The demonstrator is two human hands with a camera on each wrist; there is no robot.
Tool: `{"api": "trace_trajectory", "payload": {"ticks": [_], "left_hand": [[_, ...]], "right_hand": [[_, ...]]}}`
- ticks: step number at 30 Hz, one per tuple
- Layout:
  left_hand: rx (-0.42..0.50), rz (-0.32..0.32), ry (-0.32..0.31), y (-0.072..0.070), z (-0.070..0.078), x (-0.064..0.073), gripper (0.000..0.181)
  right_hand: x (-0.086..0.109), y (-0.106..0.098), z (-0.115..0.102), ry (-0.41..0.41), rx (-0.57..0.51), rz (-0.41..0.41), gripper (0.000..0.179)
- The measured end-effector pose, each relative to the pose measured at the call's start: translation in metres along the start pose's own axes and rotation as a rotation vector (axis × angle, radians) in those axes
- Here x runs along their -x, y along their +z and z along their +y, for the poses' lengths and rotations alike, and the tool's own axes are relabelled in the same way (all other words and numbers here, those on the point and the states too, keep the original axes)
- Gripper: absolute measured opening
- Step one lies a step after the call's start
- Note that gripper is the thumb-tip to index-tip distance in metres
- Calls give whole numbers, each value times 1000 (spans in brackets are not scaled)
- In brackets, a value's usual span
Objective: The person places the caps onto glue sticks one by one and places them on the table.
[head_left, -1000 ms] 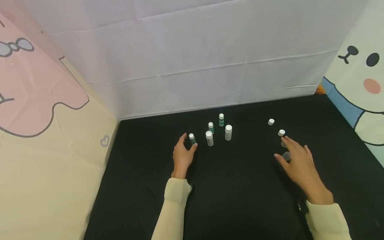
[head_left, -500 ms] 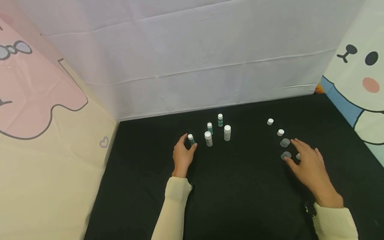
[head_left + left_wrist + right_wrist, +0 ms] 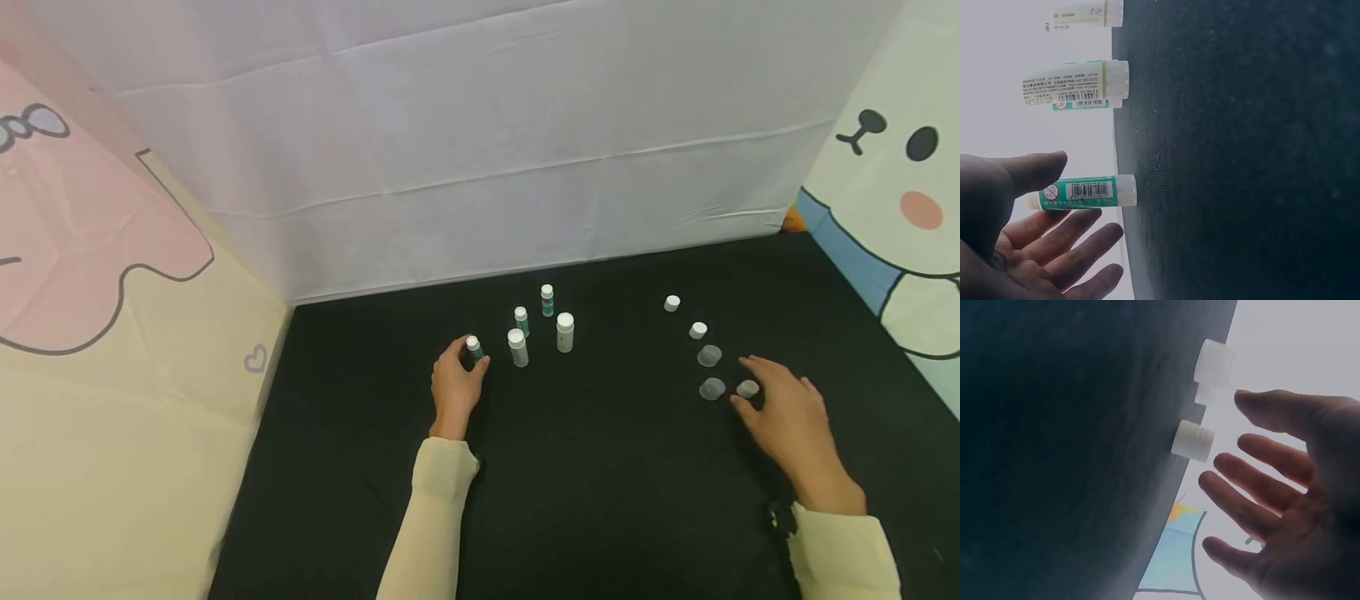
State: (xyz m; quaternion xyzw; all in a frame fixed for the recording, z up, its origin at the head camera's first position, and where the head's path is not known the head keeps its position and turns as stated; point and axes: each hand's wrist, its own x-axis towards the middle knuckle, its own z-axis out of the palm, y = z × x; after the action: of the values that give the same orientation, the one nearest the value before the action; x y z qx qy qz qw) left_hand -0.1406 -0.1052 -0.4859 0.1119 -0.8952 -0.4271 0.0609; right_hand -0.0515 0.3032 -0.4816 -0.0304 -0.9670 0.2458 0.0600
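Observation:
My left hand [image 3: 455, 387] curves around an upright small glue stick [image 3: 475, 347] with a green label and white top. In the left wrist view the thumb stands apart from this glue stick [image 3: 1079, 192], while the fingers lie along its other side. My right hand [image 3: 791, 417] is spread beside a small white cap [image 3: 747, 389], thumb and index finger on either side with a gap. A ribbed white cap [image 3: 1192, 440] stands just off the fingertips in the right wrist view.
Two clear-bodied white sticks [image 3: 518, 350] and two more green-labelled sticks [image 3: 522, 322] stand right of my left hand. Two translucent caps [image 3: 712, 388] and two small white caps [image 3: 698, 331] lie left of and beyond my right hand on the black cloth [image 3: 600, 475].
My right hand has moved right and toward me, from over the translucent caps to the small white cap, uncovering them. My left hand has closed in slightly around the glue stick.

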Motion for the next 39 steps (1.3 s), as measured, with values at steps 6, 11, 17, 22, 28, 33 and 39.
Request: {"api": "trace_trajectory", "payload": {"ticks": [6, 11, 17, 22, 28, 33, 39], "left_hand": [[8, 3, 5, 2, -1, -3, 41], [13, 10, -4, 4, -2, -6, 36], [18, 26, 20, 4, -3, -8, 29], [23, 44, 41, 2, -1, -4, 27], [2, 110, 142, 1, 2, 4, 28], [-32, 153, 232, -2, 4, 11, 29], [-150, 215, 357, -6, 5, 20, 29]], "right_hand": [[-1, 1, 7, -14, 29, 2, 47], [-4, -2, 8, -2, 33, -23, 40], [-8, -5, 6, 33, 26, -65, 31], [-7, -5, 6, 56, 19, -65, 25], [-1, -6, 8, 49, -5, -23, 25], [0, -8, 4, 12, -27, 21, 25], [0, -10, -8, -22, -51, 76, 25]]}}
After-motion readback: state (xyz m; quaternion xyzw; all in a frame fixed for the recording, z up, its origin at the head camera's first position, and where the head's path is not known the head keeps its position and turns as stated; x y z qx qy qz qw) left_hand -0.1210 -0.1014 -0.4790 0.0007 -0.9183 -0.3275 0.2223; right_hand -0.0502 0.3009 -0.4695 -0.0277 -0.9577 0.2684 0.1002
